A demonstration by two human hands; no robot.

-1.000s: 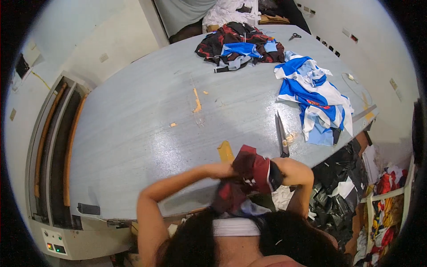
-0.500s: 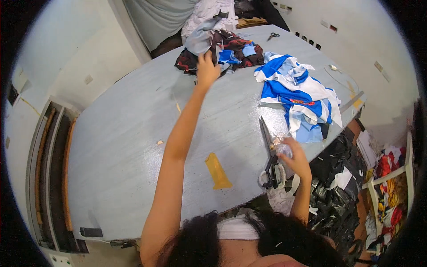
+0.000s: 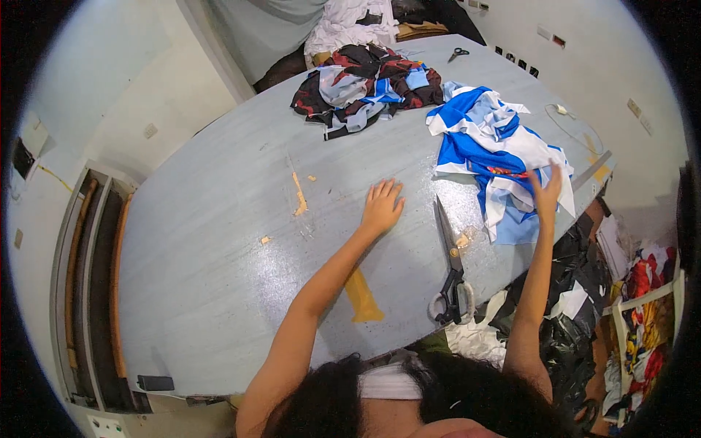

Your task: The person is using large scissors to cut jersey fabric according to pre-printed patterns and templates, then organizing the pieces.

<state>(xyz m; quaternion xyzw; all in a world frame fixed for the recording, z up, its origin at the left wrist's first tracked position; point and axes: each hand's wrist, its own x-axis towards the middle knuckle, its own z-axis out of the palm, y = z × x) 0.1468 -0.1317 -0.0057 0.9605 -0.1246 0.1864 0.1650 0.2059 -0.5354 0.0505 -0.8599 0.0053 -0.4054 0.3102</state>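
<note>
The right hand (image 3: 545, 191) seemingly touches the blue-and-white cloth (image 3: 498, 155).

No words, numbers, labels or signs can be read.

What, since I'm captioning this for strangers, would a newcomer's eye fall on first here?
Probably the blue-and-white cloth on the right side of the table, with the right fingers over its near right part; whether they touch it is hard to tell. Next, the big scissors by the near edge, with the left fingers spread on the table, up and to their left. Then the black-and-red heap at the far end.
</note>
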